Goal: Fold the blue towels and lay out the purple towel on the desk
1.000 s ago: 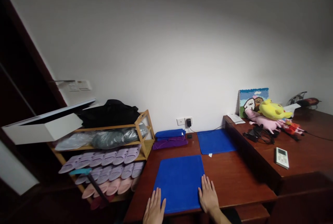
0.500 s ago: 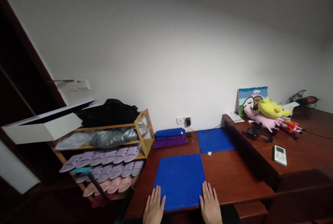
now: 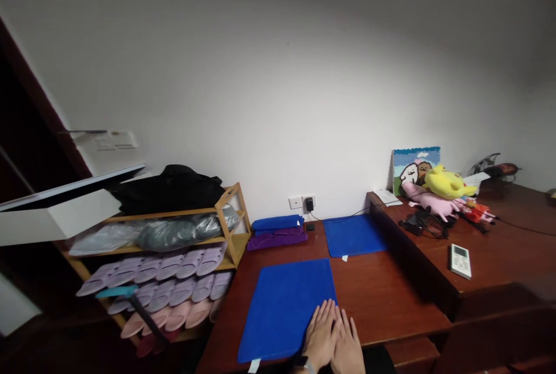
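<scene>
A blue cloth (image 3: 284, 310) lies flat on the reddish-brown table (image 3: 373, 299), a white tag (image 3: 254, 366) sticking out at its front-left corner. My left hand (image 3: 320, 334), with a watch at the wrist, rests flat on the cloth's right side near the front, fingers straight. Beside it and touching it, my right hand (image 3: 348, 344) lies palm down at the cloth's right edge with fingers stretched out. Neither hand grips anything. A second blue cloth (image 3: 354, 236) is spread farther back, near the wall.
Folded blue and purple cloths (image 3: 278, 232) sit at the back left. On the left stands a wooden rack (image 3: 238, 223) with slippers (image 3: 189, 263) and a black bag (image 3: 169, 190). A higher table at right bears plush toys (image 3: 449, 183), a white remote (image 3: 460, 261) and cables (image 3: 428, 223).
My left hand has moved right across the cloth, from its left edge to beside my right hand. The front-left tag now shows. The view has shifted slightly.
</scene>
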Demonstrator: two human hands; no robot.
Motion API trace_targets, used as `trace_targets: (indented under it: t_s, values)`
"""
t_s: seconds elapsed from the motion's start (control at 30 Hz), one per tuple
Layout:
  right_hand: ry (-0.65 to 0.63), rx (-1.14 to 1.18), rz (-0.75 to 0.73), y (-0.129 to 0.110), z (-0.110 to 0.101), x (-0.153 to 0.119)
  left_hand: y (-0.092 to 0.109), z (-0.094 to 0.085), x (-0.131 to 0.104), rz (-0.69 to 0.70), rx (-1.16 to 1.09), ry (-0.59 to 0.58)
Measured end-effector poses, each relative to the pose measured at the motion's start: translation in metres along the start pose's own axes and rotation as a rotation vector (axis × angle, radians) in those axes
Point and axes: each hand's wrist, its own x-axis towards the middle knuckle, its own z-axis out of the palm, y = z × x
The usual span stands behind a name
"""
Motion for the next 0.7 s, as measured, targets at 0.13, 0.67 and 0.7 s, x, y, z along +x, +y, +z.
trace_targets:
  t_s: [0.13, 0.67, 0.7]
  values:
    - [0.040, 0.012, 0.038, -0.001, 0.000, 0.001, -0.041, -0.009, -0.033, -0.116, 0.040, 0.011]
    - [0.046, -0.007, 0.099, -0.007, -0.005, 0.009, -0.138, -0.012, -0.117, -0.441, 0.339, 0.276]
    - [0.053, -0.011, 0.097, -0.009, -0.009, 0.016, -0.141, -0.009, -0.117, -0.432, 0.352, 0.292]
